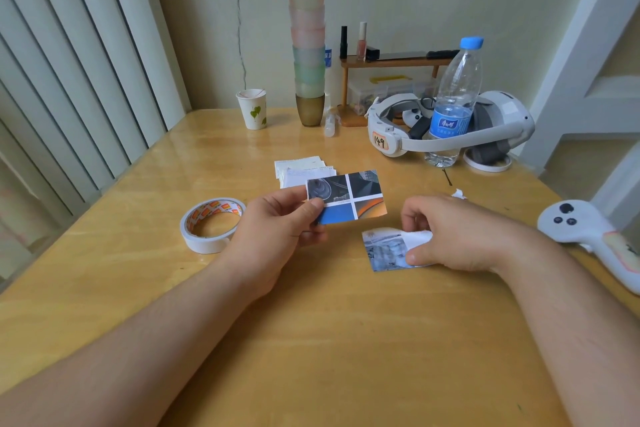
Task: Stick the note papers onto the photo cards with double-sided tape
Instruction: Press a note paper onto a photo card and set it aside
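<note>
My left hand [277, 222] pinches a photo card [349, 196] with four picture panels by its left edge and holds it just above the table. My right hand [450, 232] grips a second, bluish photo card [384, 250] lying on the table, with a white note paper [417, 238] on top of it under my fingers. A small stack of white note papers [301, 168] lies behind the lifted card. The roll of double-sided tape [211, 224] sits flat on the table to the left of my left hand.
At the back stand a paper cup [253, 109], a tall stack of plastic cups [308, 42], a water bottle [453, 104] and a white headset [450, 125]. A white controller [588, 229] lies at the right edge. A paper scrap [459, 193] lies beyond my right hand.
</note>
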The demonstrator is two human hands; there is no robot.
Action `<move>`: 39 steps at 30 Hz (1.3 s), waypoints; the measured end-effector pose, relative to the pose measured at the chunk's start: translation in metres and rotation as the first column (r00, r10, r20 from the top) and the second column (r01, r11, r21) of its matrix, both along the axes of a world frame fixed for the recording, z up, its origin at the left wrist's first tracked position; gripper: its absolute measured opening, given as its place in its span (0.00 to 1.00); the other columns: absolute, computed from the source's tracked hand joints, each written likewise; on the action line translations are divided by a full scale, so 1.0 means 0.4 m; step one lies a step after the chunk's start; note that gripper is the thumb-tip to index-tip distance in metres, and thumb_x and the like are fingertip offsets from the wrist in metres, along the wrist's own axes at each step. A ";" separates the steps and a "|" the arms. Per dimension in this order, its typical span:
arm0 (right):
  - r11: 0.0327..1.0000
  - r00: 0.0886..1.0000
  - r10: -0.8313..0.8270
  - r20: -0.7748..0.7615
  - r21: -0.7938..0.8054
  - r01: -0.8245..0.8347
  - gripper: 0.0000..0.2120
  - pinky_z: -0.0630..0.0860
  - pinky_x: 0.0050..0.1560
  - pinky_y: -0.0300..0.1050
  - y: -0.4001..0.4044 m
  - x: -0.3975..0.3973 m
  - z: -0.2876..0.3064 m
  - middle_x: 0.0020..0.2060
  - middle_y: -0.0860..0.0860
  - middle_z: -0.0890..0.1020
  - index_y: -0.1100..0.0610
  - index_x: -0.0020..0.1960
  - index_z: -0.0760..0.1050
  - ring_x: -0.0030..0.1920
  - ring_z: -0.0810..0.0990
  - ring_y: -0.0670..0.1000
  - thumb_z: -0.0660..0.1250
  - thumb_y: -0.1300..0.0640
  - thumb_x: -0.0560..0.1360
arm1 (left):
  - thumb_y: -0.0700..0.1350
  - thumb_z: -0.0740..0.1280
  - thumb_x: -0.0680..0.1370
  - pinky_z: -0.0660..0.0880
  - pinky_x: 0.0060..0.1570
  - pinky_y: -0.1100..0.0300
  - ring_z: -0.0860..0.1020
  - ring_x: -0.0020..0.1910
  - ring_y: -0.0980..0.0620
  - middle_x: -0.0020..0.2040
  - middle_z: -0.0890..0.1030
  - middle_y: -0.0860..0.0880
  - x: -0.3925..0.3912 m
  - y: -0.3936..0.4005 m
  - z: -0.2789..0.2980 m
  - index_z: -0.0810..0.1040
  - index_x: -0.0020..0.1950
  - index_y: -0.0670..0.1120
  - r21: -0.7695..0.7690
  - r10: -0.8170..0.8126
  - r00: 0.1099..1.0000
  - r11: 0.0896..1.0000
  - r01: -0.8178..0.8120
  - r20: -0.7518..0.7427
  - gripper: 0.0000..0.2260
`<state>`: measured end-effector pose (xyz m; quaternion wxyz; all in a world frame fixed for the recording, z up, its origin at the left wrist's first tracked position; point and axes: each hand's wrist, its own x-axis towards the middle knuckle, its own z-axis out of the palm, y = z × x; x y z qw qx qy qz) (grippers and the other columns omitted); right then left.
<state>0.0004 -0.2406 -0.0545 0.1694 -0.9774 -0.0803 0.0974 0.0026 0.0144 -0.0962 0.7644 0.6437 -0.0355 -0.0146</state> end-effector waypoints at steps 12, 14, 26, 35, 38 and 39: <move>0.790 0.979 -0.202 0.037 0.596 0.140 0.10 0.83 0.38 0.43 0.012 0.018 -0.006 0.41 0.50 0.88 0.52 0.48 0.83 0.39 0.87 0.47 0.79 0.65 0.72 | 0.37 0.68 0.83 0.84 0.44 0.58 0.79 0.34 0.53 0.35 0.82 0.51 0.008 0.007 0.002 0.83 0.61 0.40 -0.074 0.064 0.998 0.995 -0.063 0.012 0.09; 0.677 0.962 -0.272 0.008 0.712 0.185 0.09 0.79 0.33 0.40 0.007 0.028 -0.005 0.43 0.51 0.88 0.52 0.49 0.83 0.37 0.85 0.44 0.75 0.65 0.76 | 0.37 0.68 0.83 0.84 0.45 0.58 0.79 0.34 0.53 0.34 0.82 0.52 0.008 0.008 0.003 0.83 0.62 0.41 -0.084 0.075 0.997 0.994 -0.073 0.021 0.09; -0.059 0.941 -0.289 -0.177 0.984 0.167 0.14 0.79 0.40 0.42 -0.001 0.036 0.038 0.47 0.52 0.87 0.53 0.59 0.80 0.43 0.85 0.50 0.67 0.69 0.79 | 0.39 0.69 0.83 0.83 0.49 0.53 0.82 0.38 0.52 0.54 0.88 0.45 0.013 0.006 -0.010 0.86 0.59 0.46 0.054 0.129 0.991 0.990 -0.131 0.038 0.08; 0.117 0.967 -0.185 -0.174 0.973 0.198 0.07 0.79 0.39 0.45 0.050 0.022 0.022 0.46 0.56 0.87 0.57 0.58 0.80 0.39 0.83 0.52 0.65 0.62 0.83 | 0.38 0.71 0.82 0.84 0.53 0.53 0.87 0.47 0.51 0.52 0.89 0.50 0.012 0.006 -0.011 0.86 0.56 0.47 0.107 0.145 0.987 0.983 -0.151 0.063 0.07; 0.148 0.969 -0.183 -0.166 0.970 0.194 0.06 0.75 0.42 0.43 0.052 0.021 0.016 0.43 0.52 0.86 0.56 0.51 0.82 0.42 0.80 0.50 0.66 0.62 0.82 | 0.38 0.71 0.81 0.84 0.52 0.53 0.86 0.44 0.54 0.50 0.89 0.50 0.008 0.005 -0.010 0.87 0.55 0.47 0.120 0.135 0.988 0.982 -0.144 0.075 0.07; 0.150 0.970 -0.183 -0.160 0.971 0.188 0.08 0.73 0.41 0.41 0.053 0.021 0.015 0.41 0.50 0.86 0.55 0.50 0.83 0.41 0.79 0.48 0.67 0.63 0.81 | 0.38 0.72 0.81 0.84 0.52 0.54 0.85 0.44 0.54 0.50 0.89 0.50 0.008 0.005 -0.009 0.87 0.55 0.47 0.127 0.135 0.988 0.981 -0.144 0.080 0.07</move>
